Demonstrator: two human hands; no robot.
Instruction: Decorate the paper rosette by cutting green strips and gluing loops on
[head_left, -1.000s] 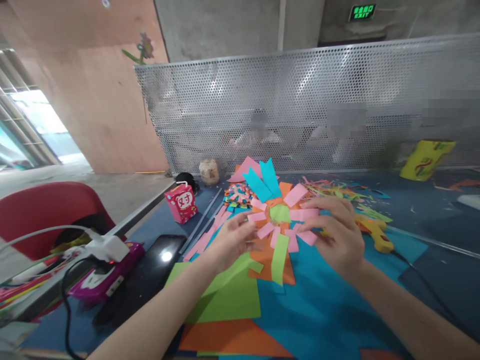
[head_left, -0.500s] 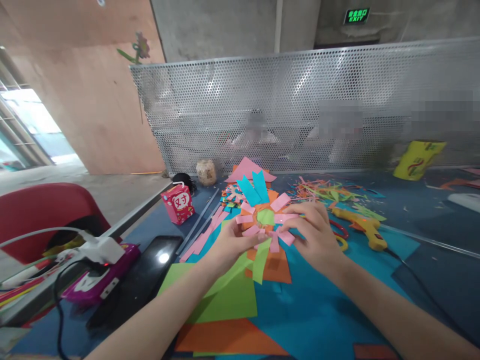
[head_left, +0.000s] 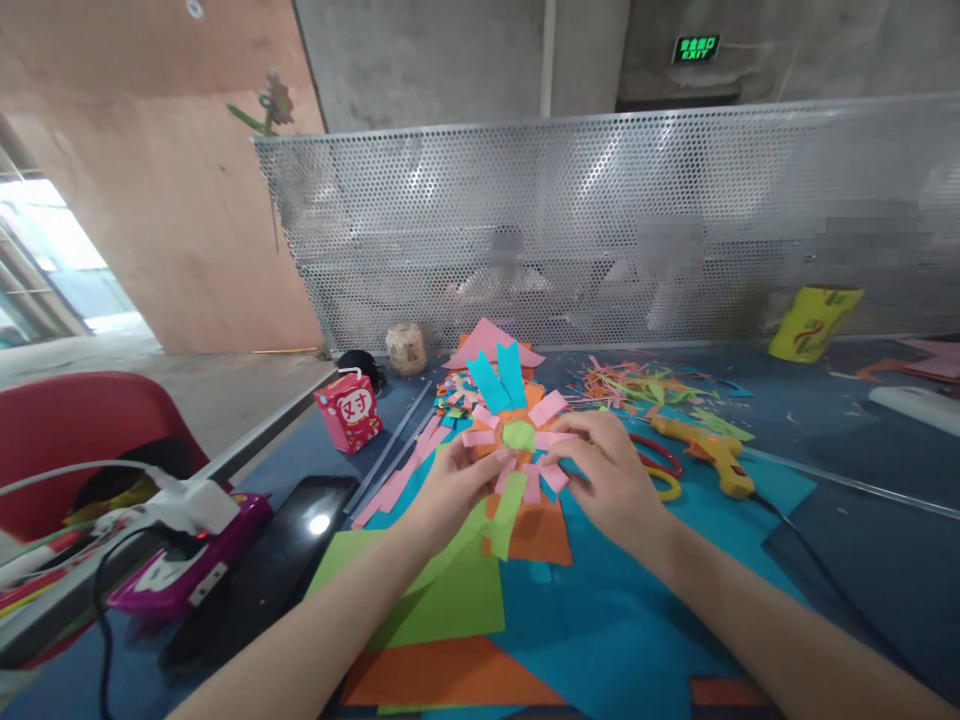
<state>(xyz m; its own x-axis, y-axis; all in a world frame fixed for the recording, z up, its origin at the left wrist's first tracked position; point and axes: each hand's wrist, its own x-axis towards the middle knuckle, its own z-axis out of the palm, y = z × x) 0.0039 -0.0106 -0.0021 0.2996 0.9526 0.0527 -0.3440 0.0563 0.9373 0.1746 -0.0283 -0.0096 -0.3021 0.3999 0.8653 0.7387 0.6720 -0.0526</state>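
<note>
A paper flower (head_left: 518, 435) with a green centre, an orange ring and pink strips around it is held above the table, with blue notched strips at its top and a green strip hanging below. My left hand (head_left: 459, 485) pinches its left edge between thumb and fingers. On the other side, my right hand (head_left: 609, 470) has its fingers closed on the pink strips. Beneath lie an orange sheet (head_left: 538, 535), a green sheet (head_left: 442, 595) and a blue sheet (head_left: 600, 640).
A yellow glue gun (head_left: 709, 450) and red and yellow scissor handles (head_left: 664, 480) lie right. Paper scraps (head_left: 637, 382) are behind. Left are a phone (head_left: 304, 525), a red drink box (head_left: 350, 412) and a purple power strip (head_left: 191, 570). A perforated metal screen (head_left: 450, 220) stands behind.
The view has shifted slightly, moving the scene a little left in the picture. Both hands keep their hold on the paper flower, with little other visible change.
</note>
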